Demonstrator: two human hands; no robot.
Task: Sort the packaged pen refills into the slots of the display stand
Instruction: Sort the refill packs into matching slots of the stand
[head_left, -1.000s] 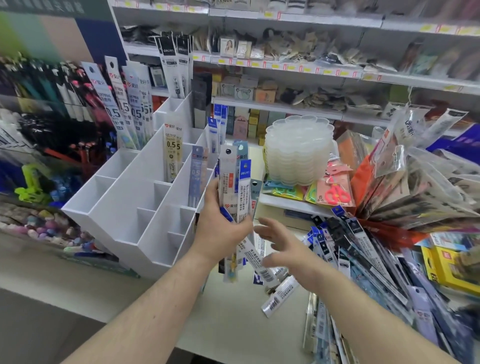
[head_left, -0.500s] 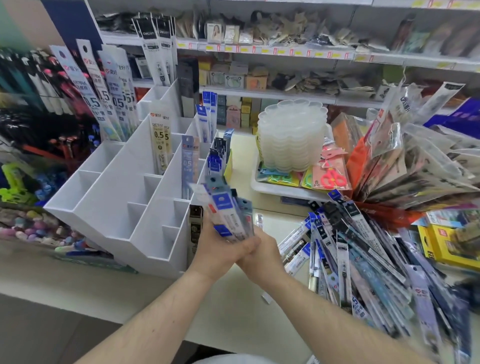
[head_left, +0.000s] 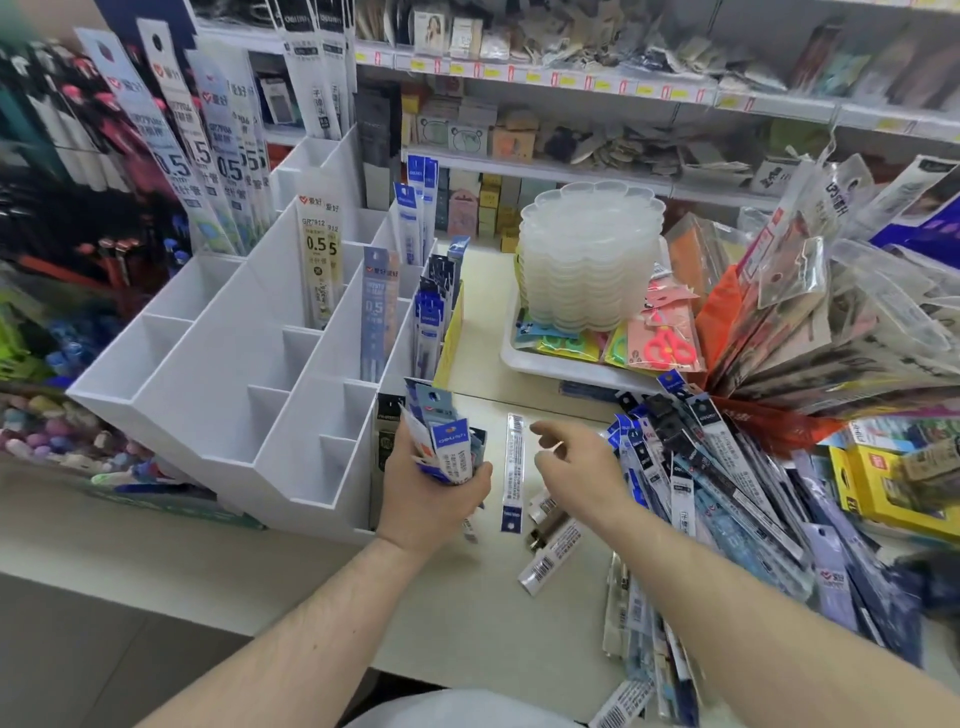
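Left hand (head_left: 434, 499): grips refill bundle (head_left: 447, 447), frame centre.
Right hand (head_left: 576, 462): spread, empty, nearer.
Loose refill (head_left: 514, 473): between hands, long axis vertical.

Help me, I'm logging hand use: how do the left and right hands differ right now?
The left hand grips a bundle of refill packs beside the display stand; the right hand holds nothing. Left fingers curl round; right fingers are loosely spread over the counter. Both are bare.
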